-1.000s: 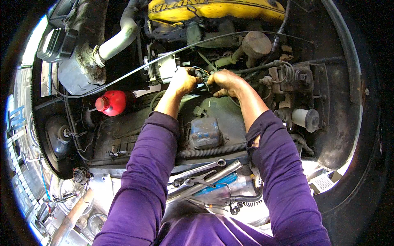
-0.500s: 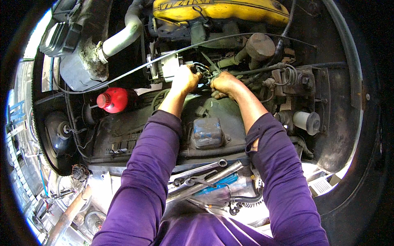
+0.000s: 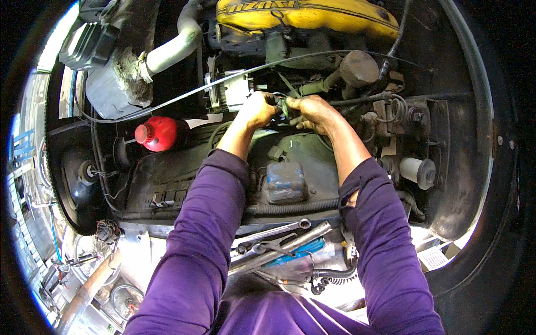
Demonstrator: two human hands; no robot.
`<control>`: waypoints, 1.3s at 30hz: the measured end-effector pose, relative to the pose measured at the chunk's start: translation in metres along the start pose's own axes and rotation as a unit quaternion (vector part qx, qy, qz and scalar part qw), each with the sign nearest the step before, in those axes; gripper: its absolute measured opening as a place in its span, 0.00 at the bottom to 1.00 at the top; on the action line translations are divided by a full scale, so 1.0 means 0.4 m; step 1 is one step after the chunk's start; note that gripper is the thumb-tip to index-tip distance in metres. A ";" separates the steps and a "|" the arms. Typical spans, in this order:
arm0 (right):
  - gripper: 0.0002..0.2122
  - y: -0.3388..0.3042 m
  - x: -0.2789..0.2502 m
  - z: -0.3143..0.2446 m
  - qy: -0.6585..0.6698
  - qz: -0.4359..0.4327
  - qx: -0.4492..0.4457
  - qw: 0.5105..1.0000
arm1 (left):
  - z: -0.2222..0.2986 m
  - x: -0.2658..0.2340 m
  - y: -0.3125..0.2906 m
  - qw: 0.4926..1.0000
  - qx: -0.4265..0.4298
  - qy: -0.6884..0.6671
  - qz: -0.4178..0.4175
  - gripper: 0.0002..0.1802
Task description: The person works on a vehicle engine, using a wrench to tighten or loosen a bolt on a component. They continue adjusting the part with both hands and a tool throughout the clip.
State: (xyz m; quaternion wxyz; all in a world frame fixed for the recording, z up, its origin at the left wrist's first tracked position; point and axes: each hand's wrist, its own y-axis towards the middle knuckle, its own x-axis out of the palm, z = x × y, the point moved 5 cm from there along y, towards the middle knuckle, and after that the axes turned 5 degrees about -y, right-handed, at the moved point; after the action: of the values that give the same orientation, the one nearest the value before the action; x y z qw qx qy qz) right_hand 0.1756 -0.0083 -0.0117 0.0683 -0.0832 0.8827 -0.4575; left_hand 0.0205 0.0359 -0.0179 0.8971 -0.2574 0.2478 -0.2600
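Both hands are deep in an engine bay, close together over a small bundle of wires (image 3: 283,106) with dark and green parts. My left hand (image 3: 258,110) has its fingers closed on the bundle beside a silver alternator-like housing (image 3: 238,92). My right hand (image 3: 316,113) pinches the wires' other side between thumb and forefinger, its remaining fingers loosely curled. The wire ends are mostly hidden by the fingers. Just above runs a long grey cable (image 3: 184,94), and behind the hands lies a dark round-topped canister (image 3: 357,68).
A yellow engine cover (image 3: 307,15) spans the far side. At left are a red bottle (image 3: 156,134) and a pale air pipe (image 3: 173,53). A worn square box (image 3: 285,182) sits below the hands. Wrenches (image 3: 273,233) and a metal bar (image 3: 290,245) lie along the near edge.
My right hand has turned and its fingers have loosened from a tighter curl, with thumb and forefinger now at the wires. My left hand stays by the housing. The whole view has shifted slightly.
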 end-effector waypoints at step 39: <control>0.07 0.021 0.023 0.041 0.033 0.035 0.036 0.998 | -0.021 -0.004 0.017 0.999 0.001 -0.006 0.032 0.12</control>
State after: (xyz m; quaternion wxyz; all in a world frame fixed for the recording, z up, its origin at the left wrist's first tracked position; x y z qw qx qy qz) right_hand 0.1691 -0.0186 -0.0284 0.0583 -0.0349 0.8696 -0.4891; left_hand 0.0169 0.0389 -0.0277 0.9065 -0.2501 0.2505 -0.2302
